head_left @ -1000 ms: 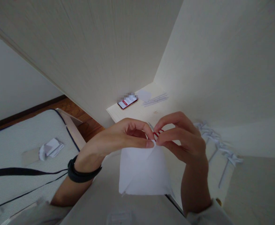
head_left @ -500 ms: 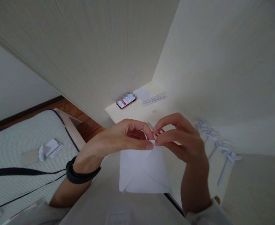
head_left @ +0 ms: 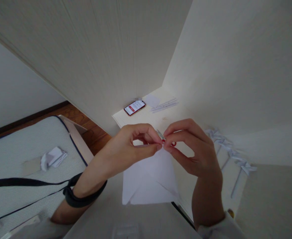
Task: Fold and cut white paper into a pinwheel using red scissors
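Both hands meet mid-air: left hand [head_left: 128, 146] pinches the paper [head_left: 148, 179] tip, right hand [head_left: 193, 149] pinches what looks like a red pin [head_left: 169, 143]. Pinning step, likely; next needs a steady push through the gathered corners

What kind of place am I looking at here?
Probably a room at home, a bedroom perhaps: a mattress lies on the wood floor, beside a pale desk with a phone. Both the left hand and right hand hold folded white paper.
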Motion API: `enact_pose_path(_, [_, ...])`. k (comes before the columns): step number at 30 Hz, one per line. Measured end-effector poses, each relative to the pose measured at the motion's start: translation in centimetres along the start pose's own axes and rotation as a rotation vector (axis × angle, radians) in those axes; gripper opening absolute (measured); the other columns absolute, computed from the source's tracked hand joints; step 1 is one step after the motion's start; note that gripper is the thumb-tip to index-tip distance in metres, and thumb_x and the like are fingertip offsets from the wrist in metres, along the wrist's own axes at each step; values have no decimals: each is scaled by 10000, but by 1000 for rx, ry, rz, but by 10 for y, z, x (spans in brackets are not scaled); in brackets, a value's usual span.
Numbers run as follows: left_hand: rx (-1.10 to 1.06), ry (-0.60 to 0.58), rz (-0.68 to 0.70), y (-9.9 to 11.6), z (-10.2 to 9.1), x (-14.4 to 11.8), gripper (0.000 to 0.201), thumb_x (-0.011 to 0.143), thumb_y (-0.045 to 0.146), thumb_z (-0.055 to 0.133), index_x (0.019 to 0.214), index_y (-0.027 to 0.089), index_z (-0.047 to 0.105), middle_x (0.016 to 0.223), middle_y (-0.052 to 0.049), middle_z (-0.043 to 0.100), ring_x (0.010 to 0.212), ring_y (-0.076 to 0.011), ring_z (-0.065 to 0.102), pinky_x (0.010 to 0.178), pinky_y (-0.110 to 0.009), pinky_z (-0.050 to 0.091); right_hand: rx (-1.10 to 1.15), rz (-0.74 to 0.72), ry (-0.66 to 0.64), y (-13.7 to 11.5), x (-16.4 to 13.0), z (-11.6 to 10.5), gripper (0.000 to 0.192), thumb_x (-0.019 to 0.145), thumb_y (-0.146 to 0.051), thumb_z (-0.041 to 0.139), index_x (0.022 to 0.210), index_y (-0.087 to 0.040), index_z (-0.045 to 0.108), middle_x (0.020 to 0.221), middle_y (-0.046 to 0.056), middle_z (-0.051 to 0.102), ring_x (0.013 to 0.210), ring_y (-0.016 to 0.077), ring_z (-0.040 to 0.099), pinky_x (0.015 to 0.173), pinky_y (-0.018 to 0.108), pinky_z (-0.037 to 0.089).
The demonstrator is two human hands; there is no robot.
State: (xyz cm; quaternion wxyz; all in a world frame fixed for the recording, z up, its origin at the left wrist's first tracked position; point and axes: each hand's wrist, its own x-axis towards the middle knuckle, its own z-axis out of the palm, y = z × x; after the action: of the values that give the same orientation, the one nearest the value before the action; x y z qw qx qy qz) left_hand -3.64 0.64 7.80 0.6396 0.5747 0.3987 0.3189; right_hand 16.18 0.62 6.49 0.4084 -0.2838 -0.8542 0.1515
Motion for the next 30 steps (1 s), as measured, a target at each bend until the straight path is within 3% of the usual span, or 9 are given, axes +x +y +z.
enact_pose_path(5, [39, 51, 25, 3, 1, -3, 86, 798, 193, 674, 727, 155, 643, 723, 8, 650, 693, -108, 581, 664, -220, 465, 12, 46, 41, -4, 2, 3, 147, 824, -79, 643, 878, -210, 605, 942, 25, 629, 857, 152, 584, 748, 312, 490])
enact_pose_path(15, [64, 107, 89, 7, 1, -7, 92, 800, 147, 674, 709, 157, 670, 680, 32, 657, 658, -78, 575, 632, -173, 460, 120, 152, 144, -9, 4, 12, 157, 793, -47, 662, 866, -180, 619, 942, 24, 583, 881, 125, 577, 763, 277, 497])
enact_pose_path(30, [51, 113, 117, 5, 0, -8, 87, 799, 140, 683, 717, 168, 691, 680, 33, 670, 652, -73, 592, 623, -154, 471, 173, 127, 284, -6, 0, 21, 127, 803, -58, 708, 833, -174, 666, 896, 9, 607, 828, 112, 588, 737, 264, 503])
